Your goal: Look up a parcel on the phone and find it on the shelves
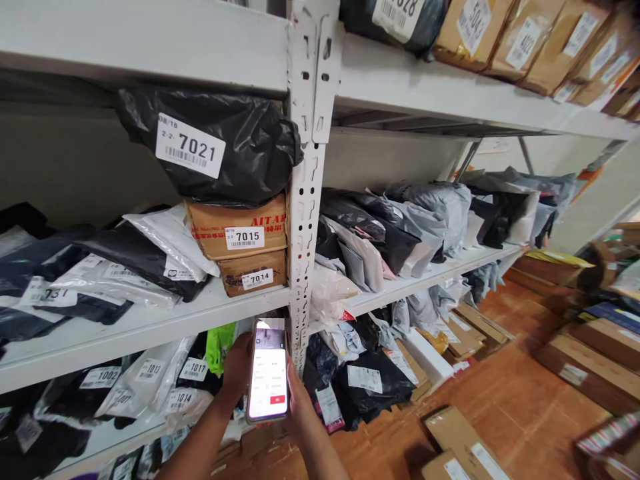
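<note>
The slim white smartphone with a lit screen stands upright, long axis vertical, low before the white steel shelf upright. The left hand curls closed around its left edge, and the right hand seems to cup its right edge (fingers mostly hidden). Black plastic parcels crowd the lower shelf just behind.

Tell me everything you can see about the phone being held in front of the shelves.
The slim rectangular smartphone is held upright, tilted slightly, with its lit screen facing the camera. The screen shows a pale app page with small text rows and a red button near the bottom. The left hand grips its left edge and the right hand its right, beside the white metal shelf post.
</note>
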{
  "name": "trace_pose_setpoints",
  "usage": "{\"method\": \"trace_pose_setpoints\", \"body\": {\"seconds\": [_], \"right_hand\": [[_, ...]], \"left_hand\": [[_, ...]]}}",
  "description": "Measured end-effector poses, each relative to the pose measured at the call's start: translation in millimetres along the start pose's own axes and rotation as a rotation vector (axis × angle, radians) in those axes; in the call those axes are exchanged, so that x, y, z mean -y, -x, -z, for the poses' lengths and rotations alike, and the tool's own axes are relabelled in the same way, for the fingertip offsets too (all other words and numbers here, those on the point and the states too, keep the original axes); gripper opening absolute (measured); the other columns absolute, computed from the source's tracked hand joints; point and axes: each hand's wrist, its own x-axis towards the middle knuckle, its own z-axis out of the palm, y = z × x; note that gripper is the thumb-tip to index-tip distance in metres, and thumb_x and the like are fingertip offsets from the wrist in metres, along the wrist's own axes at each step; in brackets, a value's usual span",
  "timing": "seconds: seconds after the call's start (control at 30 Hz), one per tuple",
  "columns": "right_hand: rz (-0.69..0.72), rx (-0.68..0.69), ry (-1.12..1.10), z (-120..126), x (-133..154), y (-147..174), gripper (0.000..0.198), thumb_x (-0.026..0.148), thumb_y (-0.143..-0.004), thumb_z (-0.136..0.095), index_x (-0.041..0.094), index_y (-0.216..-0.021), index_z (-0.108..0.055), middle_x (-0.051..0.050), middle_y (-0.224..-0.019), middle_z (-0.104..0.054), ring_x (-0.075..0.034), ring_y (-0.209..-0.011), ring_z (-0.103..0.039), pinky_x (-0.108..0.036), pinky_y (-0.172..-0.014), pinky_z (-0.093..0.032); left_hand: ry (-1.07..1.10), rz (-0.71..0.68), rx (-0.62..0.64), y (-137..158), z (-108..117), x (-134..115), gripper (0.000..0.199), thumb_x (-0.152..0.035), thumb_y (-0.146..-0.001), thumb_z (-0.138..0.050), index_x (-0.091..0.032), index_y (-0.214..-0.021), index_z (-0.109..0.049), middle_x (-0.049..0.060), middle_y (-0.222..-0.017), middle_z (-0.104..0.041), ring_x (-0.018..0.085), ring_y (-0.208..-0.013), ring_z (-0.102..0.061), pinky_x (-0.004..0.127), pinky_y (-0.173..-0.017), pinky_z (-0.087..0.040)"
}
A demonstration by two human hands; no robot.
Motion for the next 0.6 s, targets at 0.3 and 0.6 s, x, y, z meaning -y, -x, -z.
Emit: {"method": "trace_pose_setpoints", "body": {"seconds": [0.3,0.6], "right_hand": [[-0.159,-0.177,-0.099,-16.8,5.8,-10.3,0.073,0.064,-0.06,-0.075,0.014,-0.112,-0.061,-0.013,-0.108,-0.073,-0.033,-0.105,-0.066,-0.044,-0.081,-0.057],[-0.234,-0.169,-0.134,-21.1,11.8,-3.9,0.071,0.063,-0.058,-0.074,0.012,-0.106,-0.062,-0.013,-0.091,-0.076,-0.033,-0.093,-0.069,-0.043,-0.07,-0.058]], "left_hand": [[0.019,0.098,-0.002,-7.2,-3.3,6.5,0.03,-0.035,-0.093,-0.032,-0.019,-0.077,-0.052,0.007,-0.074,-0.066,0.02,-0.069,-0.062,0.029,-0.062,-0.04],[-0.051,0.169,0.113,-22.9,3.3,-6.3,0.026,-0.03,-0.094,-0.042,-0.015,-0.08,-0.057,0.0,-0.071,-0.059,0.014,-0.066,-0.056,0.03,-0.067,-0.044]]}}
